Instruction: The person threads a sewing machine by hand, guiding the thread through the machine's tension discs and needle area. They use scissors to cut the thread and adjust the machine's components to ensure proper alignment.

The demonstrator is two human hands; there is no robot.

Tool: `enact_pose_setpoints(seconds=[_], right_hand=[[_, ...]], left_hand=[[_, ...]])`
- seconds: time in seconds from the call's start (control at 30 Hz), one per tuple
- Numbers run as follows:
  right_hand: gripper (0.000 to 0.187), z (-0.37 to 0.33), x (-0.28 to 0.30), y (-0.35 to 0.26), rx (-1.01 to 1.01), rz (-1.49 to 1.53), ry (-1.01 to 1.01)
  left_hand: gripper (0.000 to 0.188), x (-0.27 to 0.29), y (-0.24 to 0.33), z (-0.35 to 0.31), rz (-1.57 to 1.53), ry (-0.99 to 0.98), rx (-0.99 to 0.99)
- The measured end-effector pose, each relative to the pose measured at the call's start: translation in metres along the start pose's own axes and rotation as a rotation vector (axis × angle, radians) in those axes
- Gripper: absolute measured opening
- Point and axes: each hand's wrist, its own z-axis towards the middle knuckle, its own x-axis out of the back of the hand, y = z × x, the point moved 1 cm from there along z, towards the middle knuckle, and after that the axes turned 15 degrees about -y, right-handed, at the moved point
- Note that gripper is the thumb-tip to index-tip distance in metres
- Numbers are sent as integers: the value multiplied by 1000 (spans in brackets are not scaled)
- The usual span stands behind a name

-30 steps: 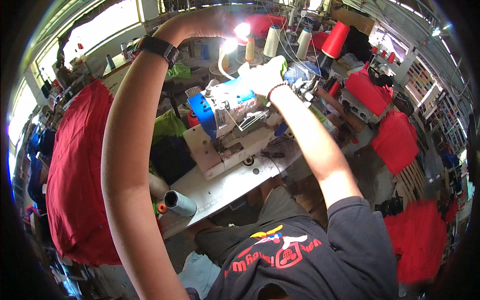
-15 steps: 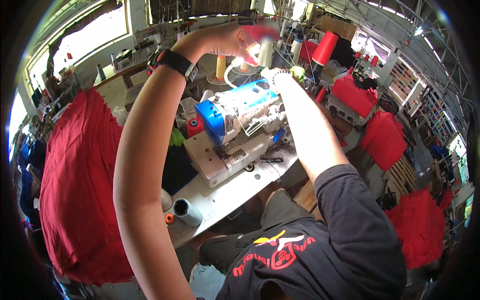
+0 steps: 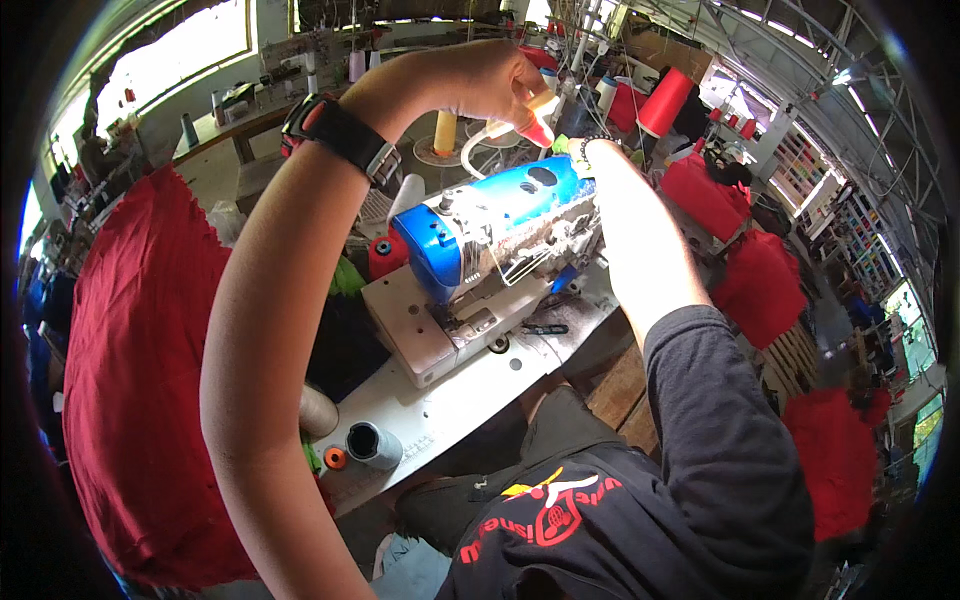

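My left hand (image 3: pixel 505 88) arches over the back of a blue and white sewing machine (image 3: pixel 530 190). Its fingers and thumb curve round a pale thread cone (image 3: pixel 543 103), partly hidden by the hand. My right hand (image 3: pixel 592 152), with a beaded bracelet at the wrist, is at the machine's rear right end, beside a bit of light green material (image 3: pixel 562 144). The right fingers are mostly hidden, so their hold cannot be told. Lint and loose threads cover the machine's front. A dark small tool (image 3: pixel 545 329) lies on the white table (image 3: pixel 470 400).
A grey-blue thread cone (image 3: pixel 374 446) and a small orange spool (image 3: pixel 334 458) stand at the table's near left. A large heap of red cloth (image 3: pixel 140 390) lies left. A red cone (image 3: pixel 665 102) rises behind right, above more red cloth (image 3: pixel 765 285).
My left hand has shifted slightly right and down, over the pale cone. My right hand has moved a little right. The whole view has shifted slightly.
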Motion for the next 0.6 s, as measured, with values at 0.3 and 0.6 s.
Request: enact_pose_setpoints(seconds=[0.3, 0.6], right_hand=[[55, -17, 15, -13, 33, -28, -9], [61, -55, 10, -12, 53, -40, -26]], left_hand=[[29, -5, -9, 4, -25, 32, 0], [45, -3, 5, -2, -64, 25, 0]])
